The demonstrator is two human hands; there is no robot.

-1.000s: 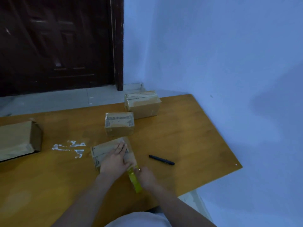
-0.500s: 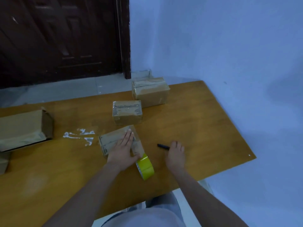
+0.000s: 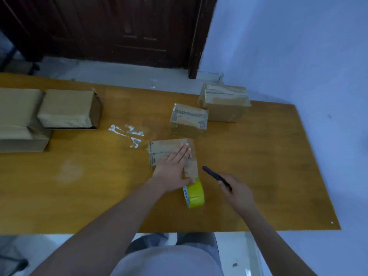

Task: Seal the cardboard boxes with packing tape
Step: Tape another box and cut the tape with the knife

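left hand [image 3: 172,169] flat, fingers straight, pressing small cardboard box [image 3: 163,151] mid-tabletop [image 3: 258,166] | right hand [image 3: 237,191] grasping black pen [image 3: 216,177] | yellow tape roll [image 3: 194,194] on edge just beside box, strip running onto it

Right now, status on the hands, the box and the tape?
Left hand flat on box. Right hand grips black cutter. Tape roll stands beside box. Nothing in the way.

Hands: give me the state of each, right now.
Left hand: open, fingers flat, pressing on the small flat cardboard box.
Right hand: closed around the slim black pen-shaped tool.
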